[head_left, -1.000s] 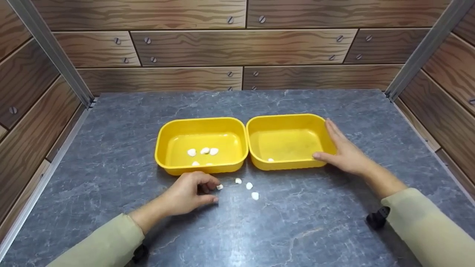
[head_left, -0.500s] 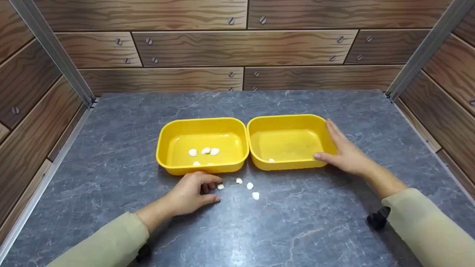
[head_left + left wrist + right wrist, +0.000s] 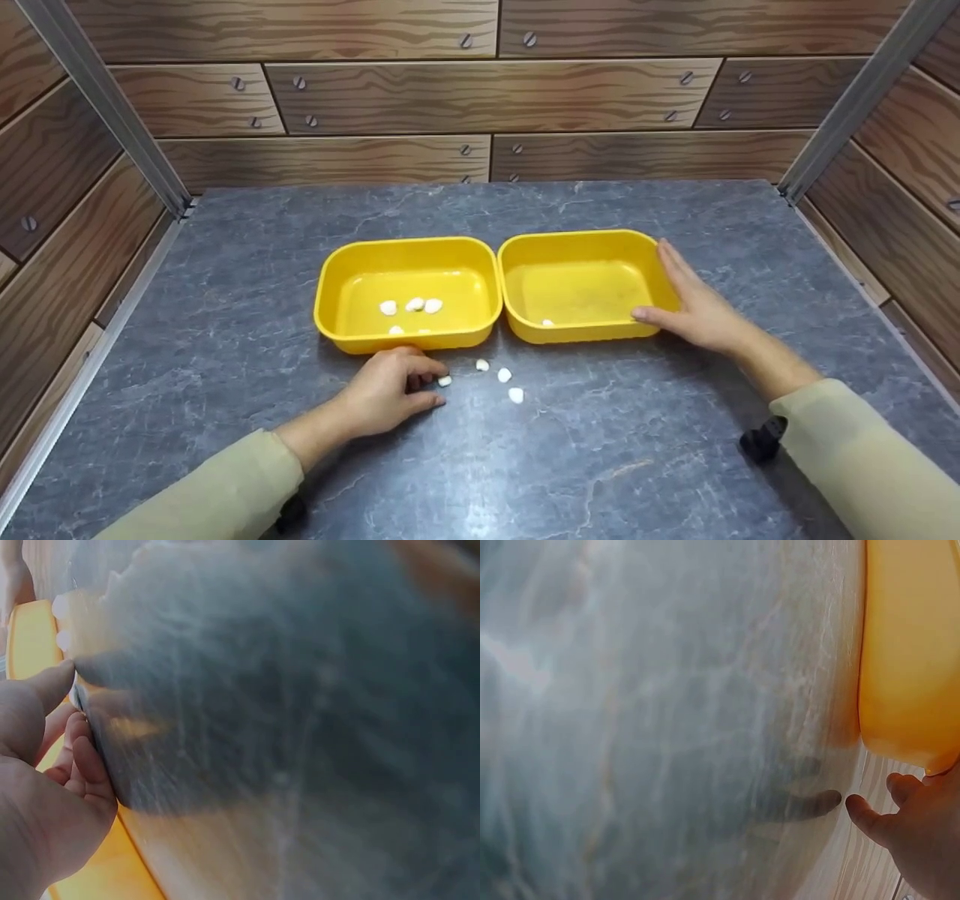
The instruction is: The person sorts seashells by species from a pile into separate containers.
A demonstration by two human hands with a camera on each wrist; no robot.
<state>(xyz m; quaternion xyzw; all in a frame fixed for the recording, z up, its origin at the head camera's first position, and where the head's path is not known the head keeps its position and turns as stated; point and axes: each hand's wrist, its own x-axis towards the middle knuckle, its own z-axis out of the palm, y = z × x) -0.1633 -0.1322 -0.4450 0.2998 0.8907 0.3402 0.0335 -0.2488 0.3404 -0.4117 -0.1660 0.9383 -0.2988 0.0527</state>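
Head view puts a white piece [image 3: 445,381] on the slab [image 3: 600,450], centre frame, right at the fingertips of my left hand [image 3: 386,390], whose fingers curl down around it; whether they pinch it yet I cannot tell. Three more pieces [image 3: 504,375] trail to the right of it, in a line running lower right. My right hand [image 3: 694,307] lies flat and relaxed against the right tub [image 3: 577,289]. Just above the left hand sits the left tub [image 3: 409,294].
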